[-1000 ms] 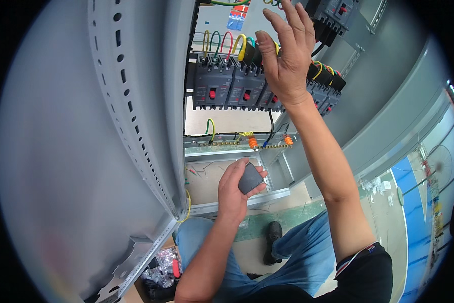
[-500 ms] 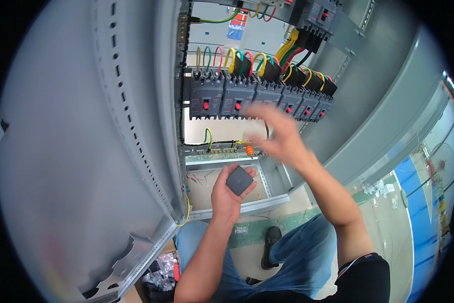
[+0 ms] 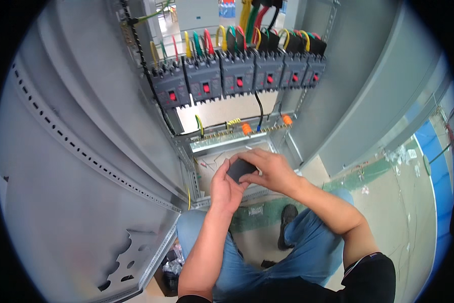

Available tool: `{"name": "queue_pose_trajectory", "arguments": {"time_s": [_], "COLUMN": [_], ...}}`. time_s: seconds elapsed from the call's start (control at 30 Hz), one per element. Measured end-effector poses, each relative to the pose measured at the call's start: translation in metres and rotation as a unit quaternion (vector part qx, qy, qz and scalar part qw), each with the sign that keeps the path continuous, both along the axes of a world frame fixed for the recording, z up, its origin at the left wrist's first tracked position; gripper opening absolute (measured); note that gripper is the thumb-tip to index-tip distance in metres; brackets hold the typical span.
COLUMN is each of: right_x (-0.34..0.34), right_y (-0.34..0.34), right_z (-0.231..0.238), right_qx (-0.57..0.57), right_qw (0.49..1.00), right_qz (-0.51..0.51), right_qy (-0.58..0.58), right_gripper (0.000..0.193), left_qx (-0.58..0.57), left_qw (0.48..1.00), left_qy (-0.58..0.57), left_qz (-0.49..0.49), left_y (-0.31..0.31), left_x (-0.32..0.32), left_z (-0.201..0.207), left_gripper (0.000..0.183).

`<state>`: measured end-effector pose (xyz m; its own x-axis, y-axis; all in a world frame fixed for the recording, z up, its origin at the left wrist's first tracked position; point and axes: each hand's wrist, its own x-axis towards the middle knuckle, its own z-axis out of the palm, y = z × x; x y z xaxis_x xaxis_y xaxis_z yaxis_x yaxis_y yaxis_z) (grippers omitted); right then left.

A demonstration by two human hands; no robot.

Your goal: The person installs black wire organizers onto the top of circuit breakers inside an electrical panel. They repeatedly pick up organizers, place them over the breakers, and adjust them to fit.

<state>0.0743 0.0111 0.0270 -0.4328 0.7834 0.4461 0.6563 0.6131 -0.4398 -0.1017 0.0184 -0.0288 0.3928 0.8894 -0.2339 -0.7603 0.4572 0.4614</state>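
A dark grey, flat square piece is held between my two hands, low in front of the open cabinet. My left hand cradles it from the left and below, its fingers partly behind it. From the right, my right hand pinches it, with the thumb along the lower edge and the fingers over the top. Whether it is one plate or a stack cannot be told. Beyond my hands runs a row of grey circuit breakers with red toggles; dark barrier plates and coloured wires rise from their upper ends.
A rail with orange insulators crosses the cabinet below the breakers. The grey door stands on the left, a side panel on the right. Near my left leg sits a box with plastic bags. Scraps litter the floor at right.
My right hand has come down from in front of the breakers and closed on the grey piece in my left hand. The view has shifted, bringing the breaker row further left.
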Motion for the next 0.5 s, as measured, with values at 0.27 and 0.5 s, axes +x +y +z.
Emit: {"name": "queue_pose_trajectory", "arguments": {"time_s": [0.27, 0.5], "right_x": [0.012, 0.01], "right_y": [-0.012, -0.012], "right_z": [-0.002, -0.008], "right_qx": [0.014, 0.092], "right_qw": [1.0, 0.995], "right_qz": [-0.024, -0.031], "right_qy": [0.011, 0.006], "right_gripper": [0.056, 0.05], "left_qx": [0.033, 0.004], "left_qw": [0.999, 1.0], "left_qy": [-0.006, -0.001], "left_qz": [-0.015, 0.009], "left_y": [-0.005, -0.003], "left_x": [0.009, 0.011], "left_z": [-0.007, -0.005], "left_gripper": [0.042, 0.046]}}
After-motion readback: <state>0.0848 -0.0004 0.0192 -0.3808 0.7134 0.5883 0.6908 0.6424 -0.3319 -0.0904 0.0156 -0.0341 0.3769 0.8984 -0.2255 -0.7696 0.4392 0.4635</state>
